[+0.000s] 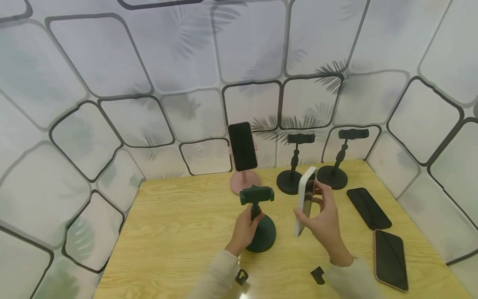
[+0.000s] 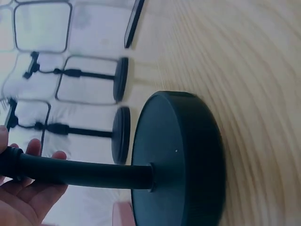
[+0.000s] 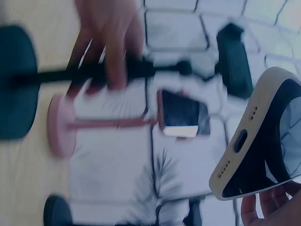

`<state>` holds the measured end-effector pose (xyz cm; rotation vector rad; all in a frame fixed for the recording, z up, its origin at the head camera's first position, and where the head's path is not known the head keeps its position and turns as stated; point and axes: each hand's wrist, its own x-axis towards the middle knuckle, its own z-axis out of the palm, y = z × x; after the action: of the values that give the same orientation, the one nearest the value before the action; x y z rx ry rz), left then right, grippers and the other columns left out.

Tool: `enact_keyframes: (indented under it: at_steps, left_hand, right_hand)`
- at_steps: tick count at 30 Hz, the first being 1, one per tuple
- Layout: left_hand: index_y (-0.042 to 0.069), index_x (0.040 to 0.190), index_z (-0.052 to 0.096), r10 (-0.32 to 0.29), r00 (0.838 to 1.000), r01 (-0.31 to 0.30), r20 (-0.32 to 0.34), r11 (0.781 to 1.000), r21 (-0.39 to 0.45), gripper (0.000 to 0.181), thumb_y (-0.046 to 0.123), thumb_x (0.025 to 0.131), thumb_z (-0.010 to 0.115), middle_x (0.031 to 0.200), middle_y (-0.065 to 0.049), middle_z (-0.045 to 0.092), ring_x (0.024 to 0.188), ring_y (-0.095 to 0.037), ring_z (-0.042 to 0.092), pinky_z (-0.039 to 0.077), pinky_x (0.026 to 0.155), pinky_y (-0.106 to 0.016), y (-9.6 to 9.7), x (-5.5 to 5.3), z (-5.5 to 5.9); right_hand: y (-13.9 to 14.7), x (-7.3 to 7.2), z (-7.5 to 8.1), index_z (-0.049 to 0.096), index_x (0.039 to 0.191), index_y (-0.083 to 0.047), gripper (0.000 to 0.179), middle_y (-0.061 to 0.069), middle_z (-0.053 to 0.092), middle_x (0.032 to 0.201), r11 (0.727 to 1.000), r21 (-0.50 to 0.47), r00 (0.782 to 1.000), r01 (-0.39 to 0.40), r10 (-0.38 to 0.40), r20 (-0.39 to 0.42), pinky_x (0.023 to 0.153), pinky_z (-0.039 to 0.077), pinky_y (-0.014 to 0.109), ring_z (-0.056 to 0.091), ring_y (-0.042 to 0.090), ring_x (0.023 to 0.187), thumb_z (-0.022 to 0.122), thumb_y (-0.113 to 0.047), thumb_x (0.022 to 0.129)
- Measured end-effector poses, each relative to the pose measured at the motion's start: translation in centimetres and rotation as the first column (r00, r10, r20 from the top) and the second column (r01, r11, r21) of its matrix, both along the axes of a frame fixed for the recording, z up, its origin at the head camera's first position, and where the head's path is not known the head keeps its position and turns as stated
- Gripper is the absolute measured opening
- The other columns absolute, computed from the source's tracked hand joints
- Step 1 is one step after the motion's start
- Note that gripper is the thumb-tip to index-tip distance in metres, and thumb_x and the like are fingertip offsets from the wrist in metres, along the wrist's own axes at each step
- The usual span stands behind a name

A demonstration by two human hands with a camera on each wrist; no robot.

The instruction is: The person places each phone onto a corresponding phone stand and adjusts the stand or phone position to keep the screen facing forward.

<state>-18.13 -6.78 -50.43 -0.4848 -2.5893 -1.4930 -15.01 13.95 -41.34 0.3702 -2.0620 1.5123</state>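
On the bench (image 1: 179, 224), the green stand (image 1: 264, 234) could tip or skid if its stem were pushed sideways: the left hand (image 1: 243, 229) has fingers curled round the stem, and I cannot tell whether the base sits flat. The white phone (image 1: 307, 199) could slip and drop just to the right of the green stand, as the right hand (image 1: 324, 216) grips it only between thumb and fingers, spread to the phone's width, with its lower end free. The clamp (image 1: 257, 194) on top of the green stand holds nothing and looks narrow, so a phone forced in askew might catch or knock the stand over.

Behind the green stand is a pink stand (image 1: 245, 182) bearing a dark-screened phone (image 1: 242, 146). Behind it to the right are one black stand (image 1: 295, 160) and another black stand (image 1: 340, 157); the first would be in the way of a forward swing of the white phone. Well to the green stand's right lie a pink-edged phone (image 1: 391, 260) and a black phone (image 1: 369, 208), clear of both hands.
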Motion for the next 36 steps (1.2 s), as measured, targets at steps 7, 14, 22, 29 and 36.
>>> enact_keyframes:
  at_steps: [7,14,22,29,36]
  left_hand:
    - [0.006,0.104,0.058,-0.047,0.999,0.047,0.01,0.999,0.003,0.014,0.016,0.094,0.056,0.096,-0.007,0.067,0.09,-0.015,0.063,0.052,0.077,-0.026,1.9,0.4,0.0]
    - [0.005,0.128,0.051,-0.114,0.992,0.111,0.057,0.992,0.067,0.034,0.017,0.096,0.053,0.124,-0.013,0.059,0.116,-0.028,0.057,0.047,0.096,-0.043,0.6,1.2,1.5]
    - [0.003,0.124,0.055,0.037,0.986,0.01,-0.163,0.959,0.283,0.029,0.007,0.096,0.05,0.124,-0.014,0.06,0.115,-0.029,0.057,0.047,0.096,-0.046,-2.3,2.2,7.0]
    - [0.006,0.122,0.059,0.002,0.997,0.019,-0.078,0.963,0.267,0.036,0.015,0.088,0.066,0.116,-0.015,0.065,0.105,-0.028,0.062,0.053,0.089,-0.041,-2.0,2.2,10.1]
    - [0.004,0.108,0.068,0.021,0.999,-0.014,-0.031,0.98,0.2,0.029,0.01,0.08,0.074,0.101,-0.012,0.07,0.09,-0.024,0.067,0.056,0.079,-0.029,-1.4,2.6,10.9]
  right_hand:
    - [-4.4,0.6,1.0,0.047,0.128,0.005,0.074,0.023,0.047,0.115,0.99,-0.006,0.978,-0.139,0.136,-0.161,0.095,0.037,0.021,0.046,0.016,0.109,0.08,-0.013,0.064]
    - [-5.7,0.7,0.1,0.045,0.131,0.004,0.078,0.019,0.04,0.124,0.988,-0.032,0.975,-0.149,0.142,-0.17,0.098,0.033,0.019,0.039,0.013,0.114,0.08,-0.024,0.066]
    - [-6.2,0.2,-0.3,0.042,0.131,0.008,0.081,0.024,0.036,0.135,0.984,-0.031,0.966,-0.174,0.164,-0.201,0.106,0.032,0.016,0.037,0.012,0.124,0.08,-0.015,0.063]
    - [-6.3,0.2,-0.7,0.041,0.132,0.006,0.08,0.014,0.038,0.14,0.985,-0.068,0.98,-0.16,0.15,-0.132,0.101,0.036,0.013,0.04,0.007,0.124,0.08,-0.016,0.065]
    - [-6.5,0.2,-0.8,0.038,0.133,0.003,0.083,0.02,0.05,0.121,0.988,-0.066,0.988,-0.138,0.133,-0.081,0.081,0.045,0.012,0.046,0.005,0.107,0.078,-0.002,0.061]
